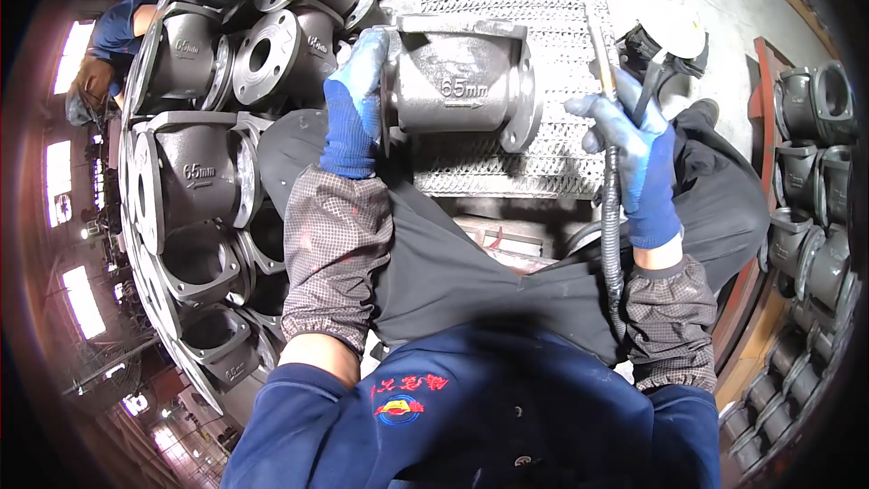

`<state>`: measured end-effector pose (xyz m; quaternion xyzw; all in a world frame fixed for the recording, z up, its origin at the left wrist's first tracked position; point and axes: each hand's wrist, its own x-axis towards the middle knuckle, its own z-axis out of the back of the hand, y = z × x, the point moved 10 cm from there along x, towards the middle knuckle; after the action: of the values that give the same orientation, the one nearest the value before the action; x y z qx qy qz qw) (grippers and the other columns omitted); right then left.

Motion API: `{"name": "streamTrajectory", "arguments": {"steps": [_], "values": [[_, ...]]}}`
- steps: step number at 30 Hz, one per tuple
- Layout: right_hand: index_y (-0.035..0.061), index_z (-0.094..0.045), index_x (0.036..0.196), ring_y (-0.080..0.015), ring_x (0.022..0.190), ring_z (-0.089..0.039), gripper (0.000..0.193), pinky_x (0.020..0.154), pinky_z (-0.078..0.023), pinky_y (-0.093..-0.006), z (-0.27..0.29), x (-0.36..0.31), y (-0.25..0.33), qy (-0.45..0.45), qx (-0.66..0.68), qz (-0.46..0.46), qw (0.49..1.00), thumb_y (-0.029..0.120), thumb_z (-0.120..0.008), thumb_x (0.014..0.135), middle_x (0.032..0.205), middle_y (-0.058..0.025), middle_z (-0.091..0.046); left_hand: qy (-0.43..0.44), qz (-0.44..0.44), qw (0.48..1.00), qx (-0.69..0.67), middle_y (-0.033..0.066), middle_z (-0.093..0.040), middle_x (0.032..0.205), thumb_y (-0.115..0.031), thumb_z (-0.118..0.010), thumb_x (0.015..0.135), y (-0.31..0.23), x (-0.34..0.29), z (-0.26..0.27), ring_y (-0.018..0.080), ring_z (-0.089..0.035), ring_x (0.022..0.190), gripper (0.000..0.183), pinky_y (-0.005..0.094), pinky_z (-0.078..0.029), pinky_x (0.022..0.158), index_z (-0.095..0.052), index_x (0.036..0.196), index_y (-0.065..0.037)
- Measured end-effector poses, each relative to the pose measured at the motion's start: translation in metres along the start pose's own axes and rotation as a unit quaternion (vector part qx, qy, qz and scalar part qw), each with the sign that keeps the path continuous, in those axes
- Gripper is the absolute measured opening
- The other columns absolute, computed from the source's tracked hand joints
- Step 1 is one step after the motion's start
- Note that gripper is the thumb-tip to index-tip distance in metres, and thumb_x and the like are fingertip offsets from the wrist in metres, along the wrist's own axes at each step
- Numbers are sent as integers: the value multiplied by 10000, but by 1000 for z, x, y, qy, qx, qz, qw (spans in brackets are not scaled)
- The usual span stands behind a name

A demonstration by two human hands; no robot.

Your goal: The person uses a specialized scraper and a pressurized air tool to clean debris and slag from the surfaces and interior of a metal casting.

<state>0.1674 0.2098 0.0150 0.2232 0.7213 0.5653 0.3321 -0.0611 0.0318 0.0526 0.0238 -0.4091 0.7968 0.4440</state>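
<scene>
My left hand [359, 81], in a blue knit glove, grips the left flange of a grey cast-metal valve body [457, 81]. The casting lies on its side over a patterned metal work surface, with a square flange at its far side and a round flange at its right end. To the right of it, my gloved right hand [634, 140] loosely holds a slim tool with a brownish shaft [601, 52], its fingers partly spread. A ribbed dark hose [611, 226] runs from under that hand toward my lap. A black tapered strip [650, 89] juts up between thumb and fingers; whether it belongs to the tool, I cannot tell.
Several similar castings [195, 167] are piled at my left. More castings [801, 181] line the far right, behind a reddish rail [765, 109]. A white rounded object [674, 23] sits over something black beyond my right hand. Another person [118, 36] bends at the upper left.
</scene>
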Motion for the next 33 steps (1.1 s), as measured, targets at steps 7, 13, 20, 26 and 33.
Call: {"name": "streamTrajectory", "arguments": {"steps": [7,13,20,26,33], "values": [[-108,-438,1207,-192,811,-659,431,559,-508,-224,4,23,-51,-42,61,-52,996,93,-581,853,948,-141,-622,-73,243,918,-304,78,-605,1053,-322,-557,902,33,-20,-5,159,-578,910,417,264,-470,763,-565,1182,-13],[-52,-550,1098,-93,691,-573,344,567,-468,-219,2,63,-92,-36,50,-51,997,176,-589,844,878,-101,-654,-31,164,968,-187,136,-573,1174,-162,-472,928,22,-2,-6,233,-560,1056,341,292,-425,919,-512,1226,-1],[-44,-590,1108,-172,890,-589,306,809,-458,-265,-14,87,-123,-8,109,-70,992,84,-535,836,1001,-111,-635,-15,-50,998,40,139,-582,1143,-106,-452,922,-16,9,-10,265,-596,1016,303,312,-479,848,-516,1214,-56],[-16,-594,1130,-148,878,-578,324,784,-450,-254,0,86,-124,5,40,-69,997,132,-526,850,991,-95,-635,5,-168,982,89,228,-574,1144,8,-550,816,-53,8,-18,418,-539,1101,383,383,-464,910,-544,1193,-54],[-49,-580,1122,-188,939,-556,380,858,-419,-288,1,99,-125,57,-53,5,997,221,-431,901,1047,-110,-629,29,-193,978,75,258,-489,1258,5,-532,847,-44,14,-28,373,-500,1170,431,363,-448,935,-484,1267,-77]]}}
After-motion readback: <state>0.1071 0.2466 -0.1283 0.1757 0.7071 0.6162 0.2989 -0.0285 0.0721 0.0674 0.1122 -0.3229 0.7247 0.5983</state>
